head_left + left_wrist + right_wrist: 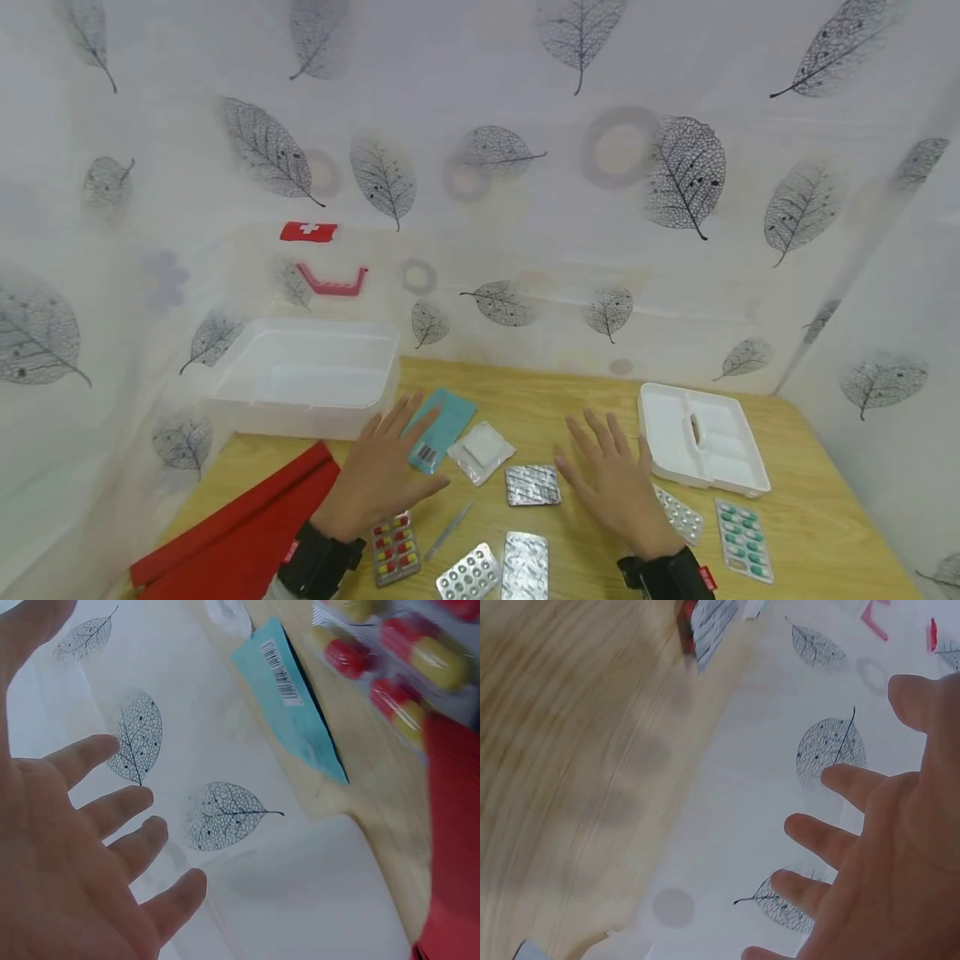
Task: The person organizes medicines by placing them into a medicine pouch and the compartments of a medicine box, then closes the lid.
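My left hand (384, 475) hovers with spread fingers over the left middle of the table, holding nothing. Its fingers overlap a teal packet (444, 429) with a barcode in the head view. Just below the palm lies a blister pack of red-and-yellow capsules (395, 550). My right hand (617, 483), also spread and holding nothing, is between a silver foil blister pack (532, 485) and a white divided tray (731, 442). A blister pack of white pills (681, 515) is partly hidden behind the right hand. Both palms face down in the head view.
A clear plastic bin (307, 375) stands at the back left, near a red cloth-like piece (247, 525). A white gauze packet (482, 452), tweezers (448, 531), a round-pill blister pack (468, 575), another foil pack (525, 567) and a green capsule pack (744, 540) lie about. Leaf-patterned sheeting (480, 208) encloses the table.
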### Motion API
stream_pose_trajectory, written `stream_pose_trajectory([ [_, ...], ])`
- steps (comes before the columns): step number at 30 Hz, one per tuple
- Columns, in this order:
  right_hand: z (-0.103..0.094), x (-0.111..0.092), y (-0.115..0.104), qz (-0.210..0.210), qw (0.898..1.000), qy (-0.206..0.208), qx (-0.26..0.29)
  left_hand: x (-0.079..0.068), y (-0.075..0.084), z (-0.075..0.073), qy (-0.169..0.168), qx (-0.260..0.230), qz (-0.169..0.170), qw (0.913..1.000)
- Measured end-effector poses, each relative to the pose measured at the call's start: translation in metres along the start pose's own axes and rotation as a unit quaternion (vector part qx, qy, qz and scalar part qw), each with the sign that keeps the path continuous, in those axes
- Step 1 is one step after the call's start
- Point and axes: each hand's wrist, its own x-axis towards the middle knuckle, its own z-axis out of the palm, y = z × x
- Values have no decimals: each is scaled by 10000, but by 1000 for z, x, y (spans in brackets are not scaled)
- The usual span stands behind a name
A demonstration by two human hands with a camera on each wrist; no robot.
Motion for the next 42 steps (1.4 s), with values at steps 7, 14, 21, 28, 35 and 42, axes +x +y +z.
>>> stream_pose_trajectory([
  [7,8,2,-33,-487,9987,-121,64,-37,-20,-20,-188,88,-293,9994],
  [14,6,3,-84,-1038,9915,-646,440,-67,-52,-39,-704,175,-1402,9875],
  [21,13,20,-135,-1817,9774,-1035,294,-98,-109,-49,-1065,160,-2320,9667],
  [28,35,32,-190,-2332,9591,-1604,87,-127,-158,-61,-916,185,-2350,9675],
  [35,82,35,-242,-3356,9298,-1500,-192,-135,-178,-62,-966,197,-2467,9641],
  [42,118,32,-279,-3762,9164,-1133,-766,-144,-186,-63,-886,60,-2400,9667],
])
